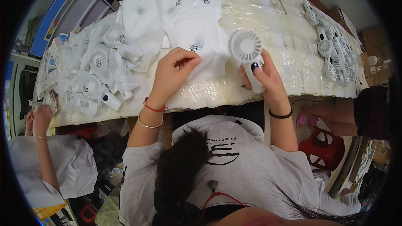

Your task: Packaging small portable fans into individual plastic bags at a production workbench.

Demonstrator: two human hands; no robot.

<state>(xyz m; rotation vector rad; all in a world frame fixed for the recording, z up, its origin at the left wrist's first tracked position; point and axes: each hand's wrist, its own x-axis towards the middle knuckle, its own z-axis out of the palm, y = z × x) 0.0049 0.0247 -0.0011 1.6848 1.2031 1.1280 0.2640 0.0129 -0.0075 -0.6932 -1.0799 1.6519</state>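
Observation:
My right hand (269,77) is wrapped round the handle of a white handheld fan (246,45). The fan is held up over the table with its round grille at the far end and a small dark display on the handle. My left hand (176,68) is closed, thumb against curled fingers, beside the near part of a stack of frosted plastic bags (201,29). Whether it pinches a bag's edge is hidden. On the left of the table is a pile of bagged fans (98,58), each inside a frosted bag.
Several unbagged white fans (335,50) lie heaped at the table's right end. Plastic film covers the table (264,21). At the left edge a co-worker's hands (41,119) are over small boxes (48,79). A red stool (324,148) and another person's legs are at right.

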